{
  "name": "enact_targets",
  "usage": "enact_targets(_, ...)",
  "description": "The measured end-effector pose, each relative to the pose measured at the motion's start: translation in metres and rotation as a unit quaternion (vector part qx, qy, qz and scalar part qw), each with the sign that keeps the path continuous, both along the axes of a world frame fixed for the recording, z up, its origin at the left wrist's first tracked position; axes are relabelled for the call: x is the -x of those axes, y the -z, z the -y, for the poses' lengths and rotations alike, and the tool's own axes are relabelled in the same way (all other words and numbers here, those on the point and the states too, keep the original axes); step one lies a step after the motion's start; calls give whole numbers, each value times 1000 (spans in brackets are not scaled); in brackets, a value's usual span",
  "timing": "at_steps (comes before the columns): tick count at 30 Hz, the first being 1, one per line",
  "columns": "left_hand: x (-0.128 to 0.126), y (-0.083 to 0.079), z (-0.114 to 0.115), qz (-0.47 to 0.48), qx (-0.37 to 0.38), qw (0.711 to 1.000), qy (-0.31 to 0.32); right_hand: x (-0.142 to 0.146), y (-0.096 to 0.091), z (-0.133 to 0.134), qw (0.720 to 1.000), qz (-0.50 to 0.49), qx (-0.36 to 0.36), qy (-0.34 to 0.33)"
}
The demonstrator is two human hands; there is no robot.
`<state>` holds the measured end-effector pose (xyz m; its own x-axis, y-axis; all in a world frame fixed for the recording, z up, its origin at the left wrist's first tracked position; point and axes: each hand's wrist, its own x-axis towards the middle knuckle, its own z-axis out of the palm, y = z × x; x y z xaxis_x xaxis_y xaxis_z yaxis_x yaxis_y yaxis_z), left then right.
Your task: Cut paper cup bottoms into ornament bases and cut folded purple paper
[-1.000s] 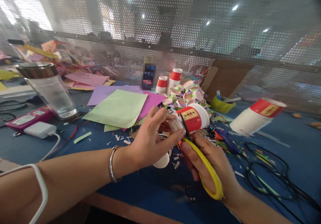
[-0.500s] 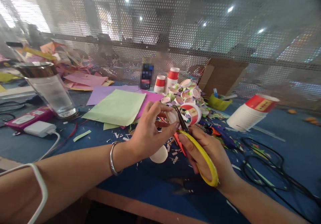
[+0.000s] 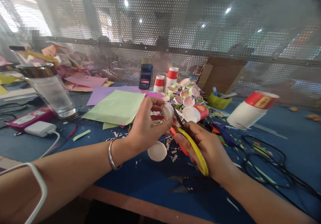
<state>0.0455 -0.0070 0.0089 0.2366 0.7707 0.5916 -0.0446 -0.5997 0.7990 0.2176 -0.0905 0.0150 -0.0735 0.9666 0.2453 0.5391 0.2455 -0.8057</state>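
Note:
My left hand [image 3: 145, 125] pinches a small round white disc, a cut-off paper cup bottom [image 3: 167, 110], between thumb and fingers. My right hand [image 3: 205, 147] grips yellow-handled scissors [image 3: 192, 143] with the dark blades pointing up beside that disc. Just behind the blades, a red-and-white paper cup piece [image 3: 194, 113] lies on its side on the blue table [image 3: 150, 184]. Another white disc [image 3: 157, 151] rests on the table under my left hand, among small paper scraps.
A stack of paper cups [image 3: 250, 110] lies on its side at right. Green and purple paper sheets [image 3: 117, 105], a glass jar [image 3: 50, 90], a charger [image 3: 40, 129] and black cables [image 3: 265, 160] surround the work spot. Decorated cup pieces [image 3: 187, 92] pile up behind, before a perforated screen.
The red-and-white cup piece has left my left hand and now lies on the table behind the scissors. My left hand now holds only the white disc.

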Motion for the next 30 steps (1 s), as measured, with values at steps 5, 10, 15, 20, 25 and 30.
enact_targets(5,1,0,1,-5,-4,1000,-5,6,-6,4,1000,-7,7,-4)
enact_targets(10,2,1,3,-21,-42,999,-1,8,-10,4,1000,-1,-13,-4)
enact_targets(15,1,-2,7,-38,-51,998,-6,8,-10,5,1000,6,3,8)
enact_targets(20,3,-6,9,-59,-77,995,-25,8,-7,5,999,12,-14,26)
enact_targets(25,3,-4,7,-80,-112,990,-36,8,-7,5,998,21,-23,46)
enact_targets(30,3,-6,5,-18,-12,999,44,3,-5,2,998,-6,-33,46)
